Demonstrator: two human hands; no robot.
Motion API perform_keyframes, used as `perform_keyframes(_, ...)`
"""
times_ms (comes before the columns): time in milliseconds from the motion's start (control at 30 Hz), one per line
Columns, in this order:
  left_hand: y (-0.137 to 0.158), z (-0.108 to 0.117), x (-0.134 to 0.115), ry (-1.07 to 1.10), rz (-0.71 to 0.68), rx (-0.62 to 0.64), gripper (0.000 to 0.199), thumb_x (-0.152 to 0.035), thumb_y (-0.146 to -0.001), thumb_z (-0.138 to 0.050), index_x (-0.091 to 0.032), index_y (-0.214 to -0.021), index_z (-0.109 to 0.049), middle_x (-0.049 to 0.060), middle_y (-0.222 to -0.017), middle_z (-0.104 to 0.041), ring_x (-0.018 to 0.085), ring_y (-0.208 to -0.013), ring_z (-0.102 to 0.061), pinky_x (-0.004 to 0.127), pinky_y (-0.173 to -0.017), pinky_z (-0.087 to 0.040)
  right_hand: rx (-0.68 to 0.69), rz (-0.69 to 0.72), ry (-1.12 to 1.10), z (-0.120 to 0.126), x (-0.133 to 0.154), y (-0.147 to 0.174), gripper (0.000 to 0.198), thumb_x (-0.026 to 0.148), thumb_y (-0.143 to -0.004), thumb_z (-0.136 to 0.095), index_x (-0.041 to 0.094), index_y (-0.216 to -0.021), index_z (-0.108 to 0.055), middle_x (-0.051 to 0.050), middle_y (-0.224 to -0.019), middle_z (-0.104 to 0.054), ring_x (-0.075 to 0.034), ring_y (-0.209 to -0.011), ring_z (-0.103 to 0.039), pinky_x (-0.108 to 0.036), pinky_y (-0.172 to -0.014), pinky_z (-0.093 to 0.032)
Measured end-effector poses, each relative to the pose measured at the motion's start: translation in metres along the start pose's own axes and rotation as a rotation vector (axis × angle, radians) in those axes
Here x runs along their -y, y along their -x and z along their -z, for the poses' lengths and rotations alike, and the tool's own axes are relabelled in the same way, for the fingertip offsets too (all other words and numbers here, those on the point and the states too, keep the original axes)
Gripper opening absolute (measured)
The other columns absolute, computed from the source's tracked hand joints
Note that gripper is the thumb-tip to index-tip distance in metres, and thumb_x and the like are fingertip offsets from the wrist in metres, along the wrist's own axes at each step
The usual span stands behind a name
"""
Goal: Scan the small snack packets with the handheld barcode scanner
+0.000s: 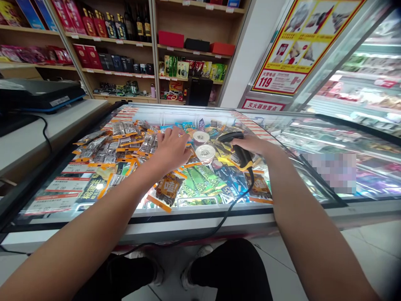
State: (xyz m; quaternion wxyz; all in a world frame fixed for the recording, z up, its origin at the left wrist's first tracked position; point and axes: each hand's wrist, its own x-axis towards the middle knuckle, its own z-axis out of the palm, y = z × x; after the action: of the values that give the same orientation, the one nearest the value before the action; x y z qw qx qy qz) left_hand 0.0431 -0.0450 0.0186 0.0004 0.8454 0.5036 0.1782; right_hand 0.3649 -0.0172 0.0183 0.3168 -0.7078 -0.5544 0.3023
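My left hand [173, 149] is over the packets on the glass top, its fingers curled down and their tips hidden; whatever they hold cannot be made out. In my right hand [252, 144] is a black and yellow barcode scanner [243, 154], its cord trailing towards me across the front edge. Between my hands stand two round tubs with pale lids, one nearer [205, 153] and one farther [201, 137]. Many small snack packets with orange ends [106, 149] are heaped left of my left hand. Nearer to me lies a brown snack packet [169, 189], and another brown packet [260, 187] is below the scanner.
The glass-topped freezer [150, 217] spans the front, with goods visible under the glass. On the counter at left sits a black scale [40, 96]. Shelves [122, 42] of bottles and boxes stand behind. A pillar with a poster [282, 50] rises at right.
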Motion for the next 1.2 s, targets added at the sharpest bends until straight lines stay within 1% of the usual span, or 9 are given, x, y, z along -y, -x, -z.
perform_keyframes(167, -0.002, 0.0, -0.007, 0.178, -0.007, 0.021, 0.032, -0.028, -0.094, -0.052, -0.025, -0.122, -0.067, 0.011, -0.136, -0.06, 0.036, -0.131, -0.049, 0.056, -0.109, -0.036, 0.011, 0.091, 0.069, -0.01, 0.01, 0.001, 0.022, 0.039, -0.075, -0.079, 0.023, -0.088, -0.071, -0.006, -0.08, -0.071, -0.024, -0.073, -0.066, -0.033, -0.061, -0.051)
perform_keyframes(367, -0.004, -0.007, -0.013, 0.603, -0.087, 0.066, 0.042, -0.047, -0.095, -0.057, -0.019, -0.125, -0.063, 0.013, -0.132, -0.068, 0.03, -0.124, -0.061, 0.045, -0.103, -0.048, 0.129, 0.331, -0.504, -0.04, 0.047, 0.035, 0.019, 0.037, -0.075, -0.069, 0.023, -0.086, -0.064, -0.003, -0.085, -0.067, -0.019, -0.077, -0.062, -0.03, -0.069, -0.051)
perform_keyframes(533, 0.001, -0.009, -0.026, 0.9, -0.087, 0.202, 0.038, -0.047, -0.099, -0.049, -0.019, -0.12, -0.064, 0.013, -0.131, -0.069, 0.027, -0.118, -0.065, 0.043, -0.102, -0.05, 0.352, 0.392, -0.716, -0.07, 0.064, 0.056, 0.028, 0.046, -0.072, -0.072, 0.024, -0.086, -0.061, -0.001, -0.078, -0.061, -0.017, -0.066, -0.058, -0.03, -0.061, -0.051)
perform_keyframes(633, 0.001, -0.014, -0.031, 1.143, 0.03, 0.346, 0.035, -0.039, -0.094, -0.057, -0.023, -0.124, -0.063, 0.012, -0.13, -0.069, 0.03, -0.121, -0.063, 0.046, -0.099, -0.051, 0.433, 0.446, -0.743, -0.078, 0.063, 0.054, 0.03, 0.049, -0.075, -0.071, 0.023, -0.088, -0.062, -0.001, -0.076, -0.061, -0.017, -0.063, -0.057, -0.03, -0.056, -0.05)
perform_keyframes(733, -0.002, -0.021, -0.027, 1.444, 0.26, 0.443, 0.04, -0.021, -0.082, -0.064, -0.024, -0.122, -0.063, 0.011, -0.115, -0.072, 0.028, -0.11, -0.066, 0.043, -0.092, -0.052, 0.457, 0.505, -0.678, -0.075, 0.059, 0.049, 0.032, 0.046, -0.076, -0.073, 0.021, -0.094, -0.065, -0.003, -0.084, -0.067, -0.02, -0.074, -0.062, -0.033, -0.067, -0.055)
perform_keyframes(833, -0.009, -0.024, -0.018, 1.603, 0.373, 0.36, 0.041, -0.006, -0.073, -0.061, -0.02, -0.112, -0.064, 0.01, -0.102, -0.072, 0.025, -0.099, -0.068, 0.042, -0.093, -0.052, 0.343, 0.548, -0.688, -0.065, 0.059, 0.047, 0.035, 0.044, -0.073, -0.074, 0.021, -0.099, -0.066, -0.005, -0.096, -0.071, -0.022, -0.089, -0.064, -0.034, -0.079, -0.056)
perform_keyframes(933, -0.016, -0.021, -0.009, 1.76, 0.468, 0.199, 0.043, 0.001, -0.07, -0.061, -0.019, -0.107, -0.061, 0.011, -0.105, -0.071, 0.024, -0.1, -0.07, 0.041, -0.093, -0.054, 0.27, 0.543, -0.772, -0.057, 0.062, 0.05, 0.033, 0.045, -0.076, -0.07, 0.02, -0.098, -0.065, -0.006, -0.097, -0.07, -0.02, -0.085, -0.063, -0.032, -0.075, -0.056)
perform_keyframes(1033, -0.023, -0.018, -0.004, 1.83, 0.555, -0.039, 0.044, 0.005, -0.07, -0.062, -0.023, -0.103, -0.057, 0.006, -0.103, -0.071, 0.021, -0.099, -0.07, 0.037, -0.095, -0.055, 0.377, 0.496, -0.801, -0.055, 0.066, 0.056, 0.03, 0.045, -0.079, -0.068, 0.019, -0.094, -0.062, -0.003, -0.082, -0.064, -0.015, -0.067, -0.058, -0.029, -0.062, -0.051)
perform_keyframes(1200, -0.027, -0.024, -0.002, 1.784, 0.415, -0.287, 0.045, 0.003, -0.067, -0.068, -0.024, -0.101, -0.058, 0.002, -0.099, -0.072, 0.017, -0.096, -0.071, 0.039, -0.102, -0.053, 0.616, 0.433, -0.73, -0.059, 0.064, 0.059, 0.024, 0.041, -0.083, -0.066, 0.02, -0.088, -0.054, 0.005, -0.062, -0.047, -0.009, -0.044, -0.04, -0.024, -0.044, -0.032)
